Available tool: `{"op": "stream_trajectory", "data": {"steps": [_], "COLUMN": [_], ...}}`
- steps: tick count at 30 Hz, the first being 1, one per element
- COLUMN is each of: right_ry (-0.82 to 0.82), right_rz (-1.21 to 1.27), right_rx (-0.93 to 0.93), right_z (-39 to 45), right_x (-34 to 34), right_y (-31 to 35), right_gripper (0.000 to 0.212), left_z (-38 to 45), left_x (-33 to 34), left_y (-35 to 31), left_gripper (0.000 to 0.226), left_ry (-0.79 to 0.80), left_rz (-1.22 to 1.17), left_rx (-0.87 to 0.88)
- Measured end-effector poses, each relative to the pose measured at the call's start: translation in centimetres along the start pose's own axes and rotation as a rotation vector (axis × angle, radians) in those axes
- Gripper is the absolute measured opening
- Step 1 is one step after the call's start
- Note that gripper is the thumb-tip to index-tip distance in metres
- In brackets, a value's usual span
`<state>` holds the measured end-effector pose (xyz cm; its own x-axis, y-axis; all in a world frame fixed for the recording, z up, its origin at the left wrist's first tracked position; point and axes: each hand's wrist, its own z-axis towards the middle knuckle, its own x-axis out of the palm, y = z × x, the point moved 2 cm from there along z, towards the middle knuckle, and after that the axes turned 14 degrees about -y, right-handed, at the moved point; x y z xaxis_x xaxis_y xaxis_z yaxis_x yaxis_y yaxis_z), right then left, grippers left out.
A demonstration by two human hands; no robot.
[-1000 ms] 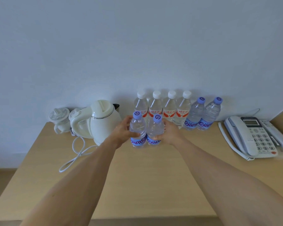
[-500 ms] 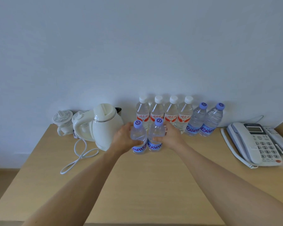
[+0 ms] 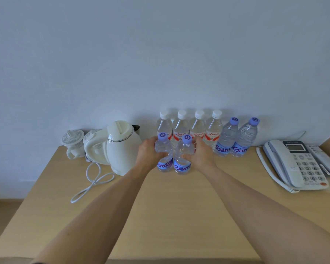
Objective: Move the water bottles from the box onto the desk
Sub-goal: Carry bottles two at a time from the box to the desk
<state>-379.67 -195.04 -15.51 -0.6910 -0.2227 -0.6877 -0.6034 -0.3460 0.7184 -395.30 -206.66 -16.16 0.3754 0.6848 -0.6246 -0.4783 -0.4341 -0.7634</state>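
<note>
Left hand [image 3: 149,152] and right hand [image 3: 203,154] are each grasping one clear, purple-capped bottle: left bottle [image 3: 163,159], right bottle [image 3: 183,161], both standing upright, side by side on the desk [image 3: 179,216], before the back row of bottles [image 3: 190,128].

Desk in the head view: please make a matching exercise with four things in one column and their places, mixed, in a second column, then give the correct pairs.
Things:
1. white electric kettle
2. grey desk telephone
3. four clear white-capped bottles with red labels
4. clear purple-capped bottle in the left hand

Places:
A. back row against the wall
B. right end of the wooden desk
C. left of the hands
D. in front of the back row, beside the right hand's bottle

Pairs: 1-C, 2-B, 3-A, 4-D
</note>
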Motion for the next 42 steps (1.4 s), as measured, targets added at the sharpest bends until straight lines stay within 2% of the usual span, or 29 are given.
{"op": "stream_trajectory", "data": {"steps": [5,8,13,16,25,35,42], "right_ry": [-0.014,-0.018,-0.036,-0.043,-0.003,-0.047,-0.031], "right_rz": [-0.003,0.008,0.032,0.052,0.091,0.070,0.093], "right_rx": [-0.011,-0.024,-0.045,-0.057,-0.086,-0.073,-0.076], "right_z": [0.4,0.6,1.2,1.6,2.3,2.4,2.5], "right_x": [0.2,0.3,0.8,1.0,1.0,1.4,1.3], "right_y": [-0.1,0.0,0.2,0.1,-0.2,0.1,-0.1], "right_gripper": [0.056,0.057,0.053,0.048,0.053,0.051,0.051], "left_z": [0.9,0.9,0.9,1.1,1.5,1.7,2.0], "left_x": [0.5,0.2,0.0,-0.1,-0.5,-0.5,-0.1], "left_y": [-0.2,0.3,0.8,1.0,1.2,1.6,1.5], "left_gripper": [0.041,0.052,0.044,0.046,0.050,0.059,0.050], "left_ry": [-0.001,-0.015,-0.024,-0.013,0.050,0.051,0.033], "left_rz": [-0.026,-0.070,-0.092,-0.059,-0.071,-0.085,-0.077], "left_rx": [0.000,-0.028,-0.055,-0.060,-0.063,-0.092,-0.077]}}
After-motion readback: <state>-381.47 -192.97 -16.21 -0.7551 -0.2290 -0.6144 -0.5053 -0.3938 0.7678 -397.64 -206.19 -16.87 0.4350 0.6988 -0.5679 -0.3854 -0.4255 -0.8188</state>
